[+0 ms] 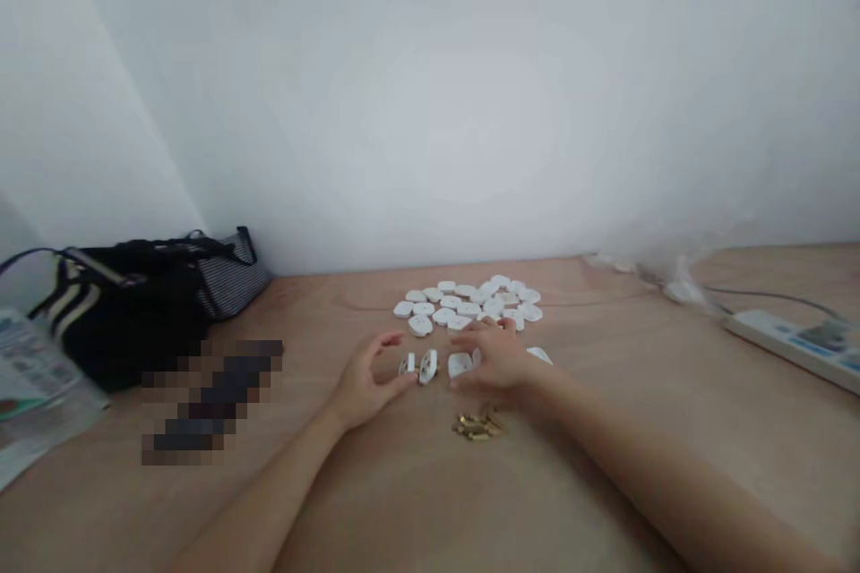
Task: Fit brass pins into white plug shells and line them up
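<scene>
My left hand (pixel 366 383) rests on the table with thumb and fingers apart, beside two white plastic plug parts. One plug part (pixel 408 364) stands on edge close to the thumb, and another (pixel 428 366) stands just right of it, its inner side turned left. My right hand (pixel 498 354) curves round a white plug part (pixel 460 365), thumb at its near side and fingers at its far side. Part of that piece is hidden under the hand. In front of the right hand lies a small heap of brass pins (pixel 478 425).
Several white plug parts (pixel 468 308) lie spread behind my hands; another (pixel 539 355) lies beside the right wrist. At left are a black bag (pixel 134 304), a plastic packet (pixel 40 385) and a blurred-out dark object (pixel 219 398). A power strip (pixel 793 345) and clear plastic (pixel 678 282) lie right.
</scene>
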A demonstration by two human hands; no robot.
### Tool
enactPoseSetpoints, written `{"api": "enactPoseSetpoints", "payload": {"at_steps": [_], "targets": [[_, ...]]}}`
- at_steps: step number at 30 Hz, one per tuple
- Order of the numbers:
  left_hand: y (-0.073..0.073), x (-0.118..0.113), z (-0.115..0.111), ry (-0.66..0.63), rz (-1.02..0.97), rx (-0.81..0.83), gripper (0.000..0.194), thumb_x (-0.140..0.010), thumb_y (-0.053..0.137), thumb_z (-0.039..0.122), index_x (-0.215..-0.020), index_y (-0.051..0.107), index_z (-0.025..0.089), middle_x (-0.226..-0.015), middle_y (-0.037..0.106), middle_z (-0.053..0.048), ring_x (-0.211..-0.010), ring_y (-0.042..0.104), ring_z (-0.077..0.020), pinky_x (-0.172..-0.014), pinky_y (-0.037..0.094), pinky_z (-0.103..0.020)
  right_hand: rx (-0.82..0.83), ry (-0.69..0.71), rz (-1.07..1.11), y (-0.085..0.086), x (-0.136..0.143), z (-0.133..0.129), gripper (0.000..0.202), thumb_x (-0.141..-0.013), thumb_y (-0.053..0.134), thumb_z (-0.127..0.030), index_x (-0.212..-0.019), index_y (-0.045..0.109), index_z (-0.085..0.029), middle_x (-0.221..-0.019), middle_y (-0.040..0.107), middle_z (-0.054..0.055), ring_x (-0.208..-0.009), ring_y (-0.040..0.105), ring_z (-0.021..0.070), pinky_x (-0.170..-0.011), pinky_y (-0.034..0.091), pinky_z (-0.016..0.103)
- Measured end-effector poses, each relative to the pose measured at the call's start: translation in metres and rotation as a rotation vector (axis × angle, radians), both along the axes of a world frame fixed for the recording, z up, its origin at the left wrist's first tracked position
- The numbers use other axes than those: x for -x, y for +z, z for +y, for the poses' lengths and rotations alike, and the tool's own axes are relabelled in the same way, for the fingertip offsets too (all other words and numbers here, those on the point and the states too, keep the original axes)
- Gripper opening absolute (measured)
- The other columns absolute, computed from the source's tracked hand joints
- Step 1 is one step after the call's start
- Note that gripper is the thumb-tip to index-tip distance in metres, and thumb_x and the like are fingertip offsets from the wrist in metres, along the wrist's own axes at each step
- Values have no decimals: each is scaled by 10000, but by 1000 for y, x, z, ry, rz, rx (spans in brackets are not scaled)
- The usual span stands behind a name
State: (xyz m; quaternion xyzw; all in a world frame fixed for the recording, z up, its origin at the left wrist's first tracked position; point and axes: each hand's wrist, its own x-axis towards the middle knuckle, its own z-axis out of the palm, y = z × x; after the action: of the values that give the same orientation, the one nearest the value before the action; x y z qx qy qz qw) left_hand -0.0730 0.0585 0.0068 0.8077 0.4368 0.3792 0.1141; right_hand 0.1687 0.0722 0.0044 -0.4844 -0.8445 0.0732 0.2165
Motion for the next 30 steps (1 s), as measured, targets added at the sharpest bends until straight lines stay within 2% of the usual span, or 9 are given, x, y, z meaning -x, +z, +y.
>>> {"api": "enactPoseSetpoints", "payload": {"at_steps": [2,4,6,8,11,14,19,23,30], "targets": [[5,-9,-8,42,6,-114,243,-756,630,324,-947,588,180,-869,639,-51,-838,600,-204,-789,481,-347,4,4,-19,-1,-7,1,543,-553,718,-584,-1010,661,-296,-1072,628,77,-1030,475,307,-874,237,493],[8,-20,-20,-59,60,-115,119,-811,570,294,-808,611,182,-755,615,-33,-734,583,-169,-707,479,-289,2,6,-25,-2,-10,0,464,-570,718,-568,-949,683,-301,-1038,639,59,-1004,487,291,-861,249,473],[9,-32,-34,-232,154,-28,113,-830,547,251,-790,633,188,-772,609,-31,-725,576,-155,-686,471,-263,-15,-6,-14,-1,-10,-2,453,-570,723,-560,-932,686,-290,-1033,638,55,-997,485,284,-864,247,462],[8,-41,-45,-300,213,62,108,-819,569,240,-864,659,202,-800,598,-28,-684,566,-141,-633,467,-240,-43,-39,10,1,-10,-7,476,-595,706,-564,-964,672,-265,-1053,628,67,-1007,475,285,-874,236,463],[3,-49,-52,-283,235,131,183,-803,594,238,-970,666,220,-836,587,-29,-675,566,-139,-610,470,-230,-100,-104,78,2,-16,-23,461,-677,649,-549,-1011,640,-232,-1056,620,78,-1019,474,277,-883,236,452],[-2,-51,-52,-286,248,131,205,-807,588,225,-993,676,224,-846,587,-36,-759,577,-162,-685,473,-252,-189,-128,197,-1,-32,-45,428,-623,706,-510,-959,644,-253,-1003,643,51,-987,505,265,-893,233,441],[-4,-51,-49,-276,222,188,176,-822,569,221,-945,694,198,-825,591,-40,-740,578,-158,-671,462,-245,-125,-111,196,-11,-55,-77,417,-629,684,-543,-930,641,-259,-983,649,55,-941,534,267,-844,275,431],[-4,-55,-50,-282,211,220,236,-808,595,238,-1027,670,197,-871,596,-46,-770,578,-160,-696,456,-244,-89,-98,188,-11,-55,-85,385,-638,683,-523,-936,643,-283,-963,651,34,-932,543,260,-850,277,430],[-6,-60,-47,-276,175,215,135,-833,562,222,-864,685,175,-814,616,-38,-751,575,-157,-692,439,-244,-47,-53,231,-6,-48,-89,373,-625,705,-478,-937,638,-285,-930,664,21,-930,537,258,-852,269,421]]}}
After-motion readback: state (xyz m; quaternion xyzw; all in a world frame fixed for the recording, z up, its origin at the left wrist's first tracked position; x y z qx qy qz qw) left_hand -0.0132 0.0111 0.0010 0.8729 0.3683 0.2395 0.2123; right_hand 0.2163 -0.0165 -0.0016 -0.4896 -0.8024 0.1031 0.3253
